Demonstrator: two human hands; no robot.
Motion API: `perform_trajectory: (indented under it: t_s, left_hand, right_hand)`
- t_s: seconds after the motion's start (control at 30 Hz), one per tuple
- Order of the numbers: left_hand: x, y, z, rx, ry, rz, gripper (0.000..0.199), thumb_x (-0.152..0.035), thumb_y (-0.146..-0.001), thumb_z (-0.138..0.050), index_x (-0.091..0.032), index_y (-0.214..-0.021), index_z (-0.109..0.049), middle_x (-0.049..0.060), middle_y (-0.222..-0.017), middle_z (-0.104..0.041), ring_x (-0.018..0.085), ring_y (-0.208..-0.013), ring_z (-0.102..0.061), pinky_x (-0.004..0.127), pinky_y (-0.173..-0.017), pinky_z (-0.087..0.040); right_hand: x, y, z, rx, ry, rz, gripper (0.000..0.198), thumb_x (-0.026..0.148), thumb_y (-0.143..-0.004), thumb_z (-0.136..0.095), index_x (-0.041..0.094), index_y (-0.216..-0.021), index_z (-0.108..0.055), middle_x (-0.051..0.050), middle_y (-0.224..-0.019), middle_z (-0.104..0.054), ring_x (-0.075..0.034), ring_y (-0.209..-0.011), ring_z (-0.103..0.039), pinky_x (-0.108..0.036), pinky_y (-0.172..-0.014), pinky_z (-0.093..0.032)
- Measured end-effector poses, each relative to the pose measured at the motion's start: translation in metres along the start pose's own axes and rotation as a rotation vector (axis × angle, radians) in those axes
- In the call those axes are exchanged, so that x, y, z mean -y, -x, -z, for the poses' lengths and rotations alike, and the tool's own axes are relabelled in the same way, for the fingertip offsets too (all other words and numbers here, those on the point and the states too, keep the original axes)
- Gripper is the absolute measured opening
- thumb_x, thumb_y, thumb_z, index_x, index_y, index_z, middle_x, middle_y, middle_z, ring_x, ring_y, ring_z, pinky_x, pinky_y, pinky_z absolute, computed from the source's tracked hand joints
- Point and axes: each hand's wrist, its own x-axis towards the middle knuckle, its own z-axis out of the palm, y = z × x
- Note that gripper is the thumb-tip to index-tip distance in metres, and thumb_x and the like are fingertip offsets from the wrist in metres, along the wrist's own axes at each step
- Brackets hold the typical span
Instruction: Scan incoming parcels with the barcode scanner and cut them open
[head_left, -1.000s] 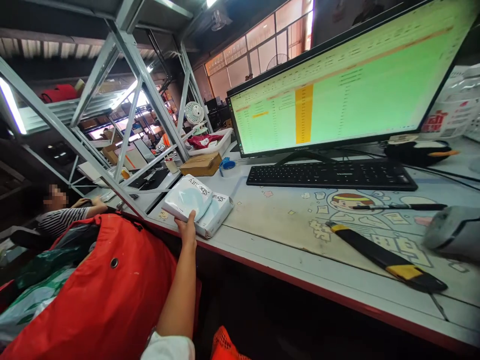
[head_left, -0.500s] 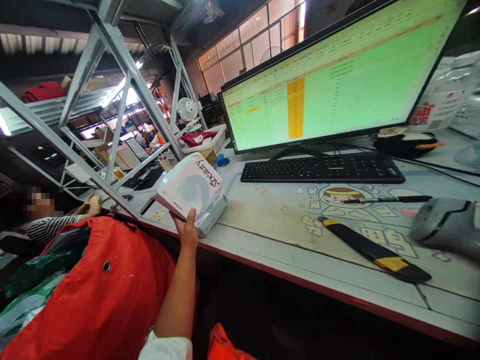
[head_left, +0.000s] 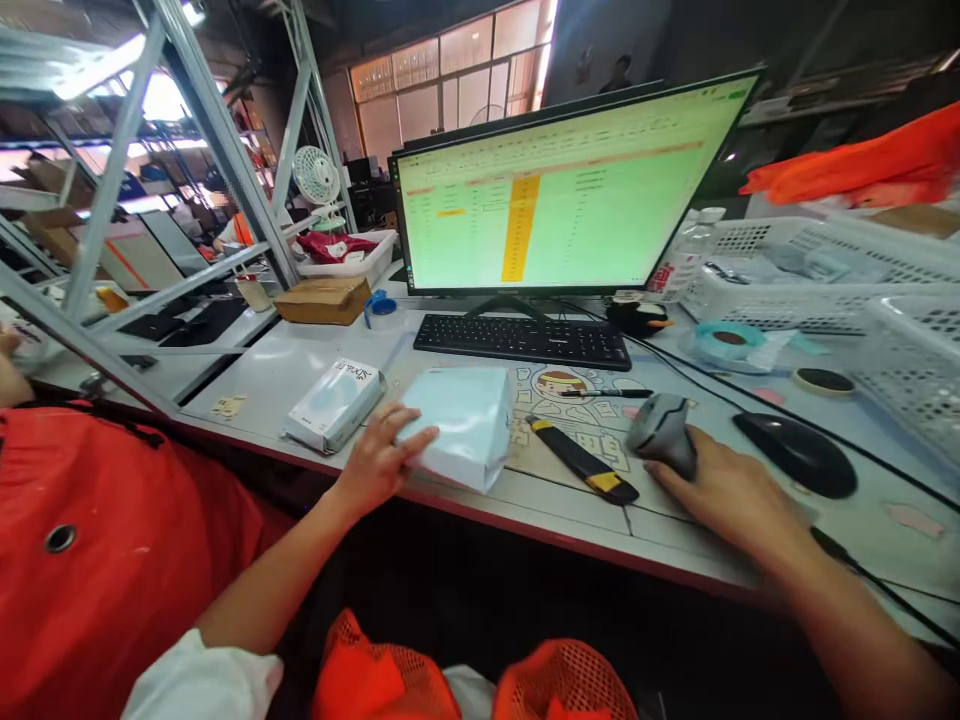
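My left hand (head_left: 382, 455) grips the left edge of a pale blue-white package (head_left: 465, 420), thumb and fingers over its near corner. The package rests on the desk in front of the keyboard. My right hand (head_left: 731, 490) is wrapped round a grey handheld barcode scanner (head_left: 664, 435); its fingers are partly hidden under the scanner. To the left of my left hand lies a flatter white box (head_left: 335, 403) with dark lettering. Between package and scanner is a black-and-yellow utility knife (head_left: 581, 460), with a pen (head_left: 607, 393) behind it.
A monitor (head_left: 555, 220) and keyboard (head_left: 517, 340) stand behind. The mouse (head_left: 795, 455), cables, tape rolls (head_left: 727, 340) and white baskets (head_left: 795, 300) are on the right. At back left are a cardboard box (head_left: 322, 300) and metal frame; a red bag (head_left: 112, 560) stands beside the desk.
My left hand has brought the package rightward to the front of the keyboard; the flatter box now lies apart on the desk. My right hand has come into view on the scanner. The view swung right.
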Motion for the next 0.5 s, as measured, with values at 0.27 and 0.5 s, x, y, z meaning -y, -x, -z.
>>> perform_trajectory:
  t_s: [0.27,0.5]
  left_hand:
    - [-0.037,0.034,-0.022,0.063,-0.009,-0.084,0.063,0.008,-0.084,-0.052,-0.028,-0.136,-0.064,0.010,-0.139,-0.054,0.032,-0.139,-0.044,0.053,-0.112,-0.052]
    - [-0.041,0.027,-0.021,0.025,-0.018,-0.144,0.057,0.001,-0.089,-0.056,-0.033,-0.133,-0.068,0.007,-0.134,-0.059,0.030,-0.137,-0.045,0.054,-0.118,-0.044]
  right_hand:
    - [0.037,0.011,0.021,0.064,0.120,-0.079,0.055,0.043,-0.104,-0.032,0.001,-0.132,-0.055,-0.030,-0.124,-0.066,-0.043,-0.116,-0.065,-0.046,-0.085,-0.048]
    - [0.047,-0.024,0.120,0.079,-0.240,0.134,0.040,0.053,-0.094,-0.058,0.015,-0.093,-0.071,-0.011,-0.070,-0.070,-0.023,-0.059,-0.064,-0.034,-0.057,-0.045]
